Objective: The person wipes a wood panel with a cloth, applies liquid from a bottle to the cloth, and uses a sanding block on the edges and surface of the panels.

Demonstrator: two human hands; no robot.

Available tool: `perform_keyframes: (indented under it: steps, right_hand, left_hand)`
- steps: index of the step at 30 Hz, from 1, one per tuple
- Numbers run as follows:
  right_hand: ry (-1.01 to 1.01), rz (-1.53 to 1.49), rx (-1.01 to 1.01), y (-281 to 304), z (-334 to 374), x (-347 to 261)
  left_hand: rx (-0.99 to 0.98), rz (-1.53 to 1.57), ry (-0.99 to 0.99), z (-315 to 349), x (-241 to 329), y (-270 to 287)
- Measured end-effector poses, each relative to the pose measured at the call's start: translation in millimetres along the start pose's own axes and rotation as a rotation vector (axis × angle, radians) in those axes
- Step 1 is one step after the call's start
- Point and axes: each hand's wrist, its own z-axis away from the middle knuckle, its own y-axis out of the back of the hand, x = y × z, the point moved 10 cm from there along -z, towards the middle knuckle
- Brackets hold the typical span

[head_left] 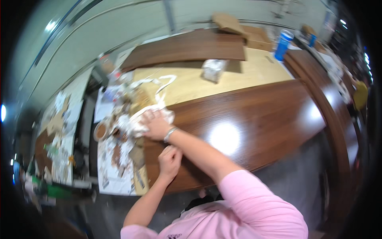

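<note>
My right hand (156, 124), with a silver watch on the wrist, lies on a crumpled white cloth (137, 126) and presses it onto the left end of a glossy dark brown wood panel (254, 115). Its fingers curl over the cloth. A white strip (164, 84) trails from the cloth onto the pale board behind. My left hand (170, 159) is a closed fist resting on the panel's near edge, just below the right wrist, with nothing seen in it.
A pale wooden board (254, 71) lies behind the panel with a crumpled plastic bag (214, 69) on it. Further back are another dark panel (187, 47), cardboard boxes (254, 36) and a blue cup (283, 44). At the left are stained papers (115, 167) and a small bowl (100, 130).
</note>
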Motion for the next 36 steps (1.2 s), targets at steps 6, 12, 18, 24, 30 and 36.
perform_keyframes:
  steps: [6,12,18,24,30,36]
  right_hand:
    - [-0.085,0.046,0.14,24,3,39]
    - [-0.644,0.042,0.071,92,96,222]
    - [-0.963,0.543,0.218,210,289,365]
    - [-0.535,0.137,0.248,164,250,249]
    - [-0.316,0.097,0.082,106,188,156]
    - [-0.591,0.193,0.214,159,251,274]
  left_hand:
    - [-0.067,-0.004,-0.013,3,11,2]
    - [-0.068,0.003,-0.002,1,11,-1]
    - [-0.085,-0.009,-0.057,-1,15,-9]
    - [-0.129,-0.043,-0.044,-3,7,-20]
    - [-0.145,-0.156,-0.135,9,8,-16]
    - [-0.31,-0.296,-0.037,3,30,-30]
